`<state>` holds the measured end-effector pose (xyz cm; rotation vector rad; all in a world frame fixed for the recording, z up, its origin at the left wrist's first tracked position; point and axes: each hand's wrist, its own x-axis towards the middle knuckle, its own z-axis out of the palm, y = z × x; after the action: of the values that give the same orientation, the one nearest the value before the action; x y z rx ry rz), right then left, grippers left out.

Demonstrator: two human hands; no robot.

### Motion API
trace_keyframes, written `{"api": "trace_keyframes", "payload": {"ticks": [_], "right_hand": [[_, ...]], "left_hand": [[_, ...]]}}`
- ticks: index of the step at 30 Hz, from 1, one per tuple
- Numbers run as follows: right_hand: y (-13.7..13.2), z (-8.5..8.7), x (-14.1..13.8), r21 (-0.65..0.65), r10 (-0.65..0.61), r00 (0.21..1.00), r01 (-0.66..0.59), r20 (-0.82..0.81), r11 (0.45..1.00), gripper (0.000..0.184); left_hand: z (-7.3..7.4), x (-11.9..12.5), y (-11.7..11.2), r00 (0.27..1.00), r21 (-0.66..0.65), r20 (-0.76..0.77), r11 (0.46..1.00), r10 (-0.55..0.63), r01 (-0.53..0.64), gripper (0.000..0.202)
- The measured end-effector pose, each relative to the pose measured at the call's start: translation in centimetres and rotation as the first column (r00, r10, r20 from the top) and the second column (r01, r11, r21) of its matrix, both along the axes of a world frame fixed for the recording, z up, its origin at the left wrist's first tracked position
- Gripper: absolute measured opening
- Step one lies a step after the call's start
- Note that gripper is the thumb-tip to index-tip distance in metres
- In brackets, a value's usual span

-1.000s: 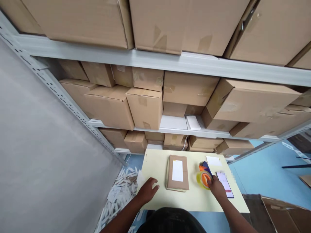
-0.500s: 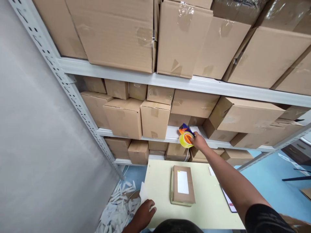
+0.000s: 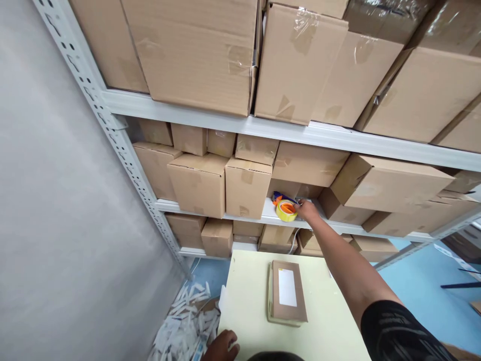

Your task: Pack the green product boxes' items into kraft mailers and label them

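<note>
My right hand (image 3: 308,210) reaches up to the middle shelf (image 3: 263,214) and grips an orange and blue tape dispenser with a yellow tape roll (image 3: 285,206), which rests on the shelf board in a gap between cardboard boxes. My left hand (image 3: 222,347) sits at the near left edge of the pale yellow table (image 3: 248,301), only partly in view, fingers curled and touching the tabletop. A flat brown parcel with a white label (image 3: 287,292) lies in the middle of the table.
Metal shelving (image 3: 124,145) packed with cardboard boxes (image 3: 199,183) fills the wall ahead. A grey wall stands on the left. White paper strips (image 3: 184,326) litter the blue floor beside the table.
My right hand lifted the tape dispenser from the table up to the middle shelf and set it down there. My left hand slid back toward the table's near edge. The view tilted upward.
</note>
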<state>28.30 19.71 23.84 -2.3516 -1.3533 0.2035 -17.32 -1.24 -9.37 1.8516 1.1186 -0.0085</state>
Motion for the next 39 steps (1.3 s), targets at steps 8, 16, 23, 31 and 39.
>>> {"api": "trace_keyframes", "payload": {"ticks": [8,16,23,31,39], "right_hand": [[-17.9,-10.7,-4.2,0.16,0.063,0.898,0.008,-0.436,0.987,0.027],[-32.6,-24.8,-10.9,-0.508,-0.447,0.35,-0.101,-0.823,0.856,0.027],[-30.7,-27.2,-10.5,-0.487,-0.516,0.165,0.184,-0.841,0.853,0.028],[-28.0,-27.0,-3.5,-0.43,-0.52,0.424,0.294,-0.741,0.854,0.043],[-25.4,-25.9,0.3,-0.412,-0.401,0.69,0.161,-0.602,0.897,0.062]], "left_hand": [[4.4,4.7,3.9,0.994,0.158,0.103,0.987,-0.017,0.001,0.025],[10.1,17.8,14.3,0.985,0.237,0.167,0.971,-0.044,0.003,0.055],[8.5,25.1,17.3,0.996,0.107,0.048,0.991,-0.082,0.076,0.069],[5.6,18.4,9.4,0.999,0.134,0.006,0.99,0.034,-0.035,0.034],[5.9,17.7,6.8,0.981,-0.165,-0.016,0.967,0.195,-0.195,0.053]]}}
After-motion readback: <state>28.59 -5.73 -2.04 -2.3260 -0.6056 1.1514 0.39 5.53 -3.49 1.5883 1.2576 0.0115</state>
